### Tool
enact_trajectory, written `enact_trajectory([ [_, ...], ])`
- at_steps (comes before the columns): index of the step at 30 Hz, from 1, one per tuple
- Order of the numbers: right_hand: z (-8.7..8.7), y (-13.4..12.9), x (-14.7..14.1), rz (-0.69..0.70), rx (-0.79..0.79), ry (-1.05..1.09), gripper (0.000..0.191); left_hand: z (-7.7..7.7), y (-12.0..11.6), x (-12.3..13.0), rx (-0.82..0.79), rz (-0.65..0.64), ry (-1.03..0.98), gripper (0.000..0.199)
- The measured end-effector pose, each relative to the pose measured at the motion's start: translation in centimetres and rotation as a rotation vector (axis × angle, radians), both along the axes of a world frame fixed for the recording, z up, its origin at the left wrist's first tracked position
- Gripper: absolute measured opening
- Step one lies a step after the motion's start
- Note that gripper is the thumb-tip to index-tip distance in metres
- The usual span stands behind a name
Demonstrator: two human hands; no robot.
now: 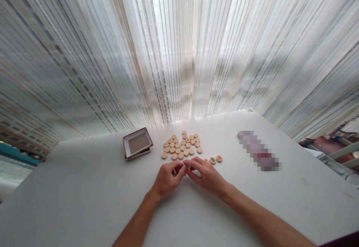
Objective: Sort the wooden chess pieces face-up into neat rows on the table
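My left hand [167, 179] and my right hand [209, 176] meet fingertip to fingertip over the white table. Between them is a small round Chinese chess piece [188, 167], mostly hidden by the fingers. Both hands are closed, thumbs and forefingers pinched at it. Just beyond my fingers lies a loose cluster of wooden Chinese chess pieces [177, 150], nearly all blank side up, with one [187, 140] showing a red mark. By my right knuckles, a dark-marked piece [212, 160] and a red-marked piece [219, 158] lie face up, beside another partly covered by the hand.
An open shallow box [138, 143] with a brown inside rests at the left, tilted on another box part. On the right lies a long pixelated object [258, 151]. A striped sheer curtain [179, 52] hangs along the table's [98, 194] far edge.
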State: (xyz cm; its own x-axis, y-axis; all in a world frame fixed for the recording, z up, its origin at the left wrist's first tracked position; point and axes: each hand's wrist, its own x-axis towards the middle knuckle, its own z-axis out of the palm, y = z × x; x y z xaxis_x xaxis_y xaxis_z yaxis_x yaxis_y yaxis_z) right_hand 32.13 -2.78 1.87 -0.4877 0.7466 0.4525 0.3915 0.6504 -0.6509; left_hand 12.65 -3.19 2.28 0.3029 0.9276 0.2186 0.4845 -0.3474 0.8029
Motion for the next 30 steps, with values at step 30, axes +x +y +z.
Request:
enact_trajectory([
  [30, 0.53, -0.31, 0.04, 0.006, 0.025, -0.101, 0.039, 0.17, 0.08, -0.06, -0.062, -0.028, -0.029, 0.03],
])
